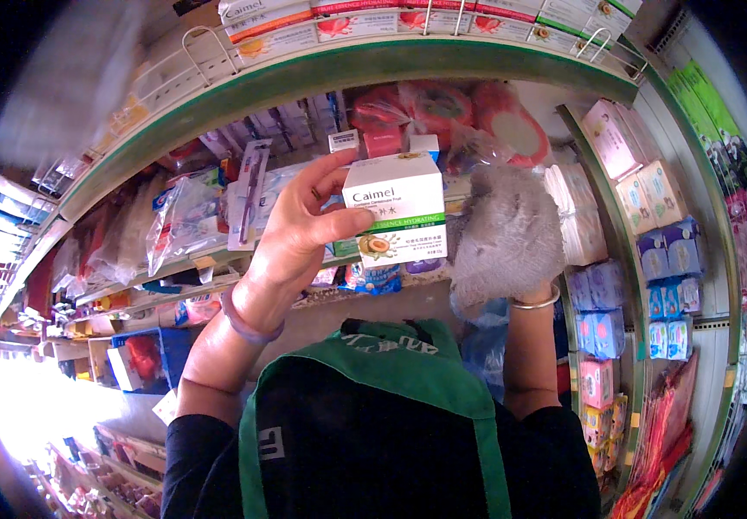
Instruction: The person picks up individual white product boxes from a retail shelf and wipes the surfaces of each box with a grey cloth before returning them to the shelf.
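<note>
My left hand [305,217] grips a white and green cosmetic cream box [406,201] by its left side, thumb on the front face. The box bears writing and a picture of a cut melon, and it is held up in front of the shelf. To its right, my right hand is covered by a grey cloth [506,227]; only the wrist with a metal bangle shows below. The cloth hangs apart from the box. Its folds hide the right fingers.
Above runs a shelf edge [412,61] with wire guards and a row of similar boxes [360,19]. Behind the hands, the lower shelf holds red round items in plastic wrap [438,107] and bagged goods [191,211]. Packets [668,246] stack on the right shelves. A blue crate [175,357] stands at left.
</note>
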A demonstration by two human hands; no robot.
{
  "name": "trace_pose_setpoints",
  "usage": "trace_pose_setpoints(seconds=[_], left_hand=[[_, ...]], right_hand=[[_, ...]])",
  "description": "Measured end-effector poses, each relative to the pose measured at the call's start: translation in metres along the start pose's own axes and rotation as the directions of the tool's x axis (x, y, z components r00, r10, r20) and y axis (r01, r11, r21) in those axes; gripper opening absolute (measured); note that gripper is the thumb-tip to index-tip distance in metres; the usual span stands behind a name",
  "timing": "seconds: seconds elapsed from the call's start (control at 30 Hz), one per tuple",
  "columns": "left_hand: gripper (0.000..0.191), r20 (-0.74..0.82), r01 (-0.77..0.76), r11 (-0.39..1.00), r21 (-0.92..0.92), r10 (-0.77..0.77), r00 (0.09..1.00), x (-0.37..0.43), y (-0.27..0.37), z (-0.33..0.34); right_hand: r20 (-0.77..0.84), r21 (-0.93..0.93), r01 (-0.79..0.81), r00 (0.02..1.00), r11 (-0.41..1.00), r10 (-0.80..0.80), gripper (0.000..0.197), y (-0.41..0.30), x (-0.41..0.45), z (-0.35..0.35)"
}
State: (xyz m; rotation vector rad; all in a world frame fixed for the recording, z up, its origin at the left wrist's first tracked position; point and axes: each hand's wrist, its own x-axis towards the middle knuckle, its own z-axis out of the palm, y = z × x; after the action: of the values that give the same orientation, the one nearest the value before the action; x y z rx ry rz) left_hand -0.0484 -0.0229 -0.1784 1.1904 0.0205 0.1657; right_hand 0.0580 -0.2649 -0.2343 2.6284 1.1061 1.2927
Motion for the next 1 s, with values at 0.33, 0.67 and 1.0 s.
trace_pose_setpoints(seconds=[0.33, 0.67, 1.0], left_hand=[[0.077, -0.029, -0.163, 0.903, 0.397, 0.190, 0.981, 0.002, -0.002, 0.013], [0.076, -0.007, -0.031, 0.998, 0.060, 0.031, 0.999, -0.003, 0.005, -0.004], [0.077, 0.035, 0.001, 0.999, -0.045, 0.001, 0.999, -0.001, 0.002, -0.007]], right_hand=[[0.304, 0.871, -0.241, 0.949, 0.428, -0.086, 0.061, -0.020, 0.026, -0.016], [0.234, 0.511, -0.124, 0.972, 0.851, 0.000, 0.045, -0.009, 0.061, -0.049], [0.206, 0.505, -0.095, 0.978, 0.858, -0.013, 0.051, -0.013, 0.048, -0.042]])
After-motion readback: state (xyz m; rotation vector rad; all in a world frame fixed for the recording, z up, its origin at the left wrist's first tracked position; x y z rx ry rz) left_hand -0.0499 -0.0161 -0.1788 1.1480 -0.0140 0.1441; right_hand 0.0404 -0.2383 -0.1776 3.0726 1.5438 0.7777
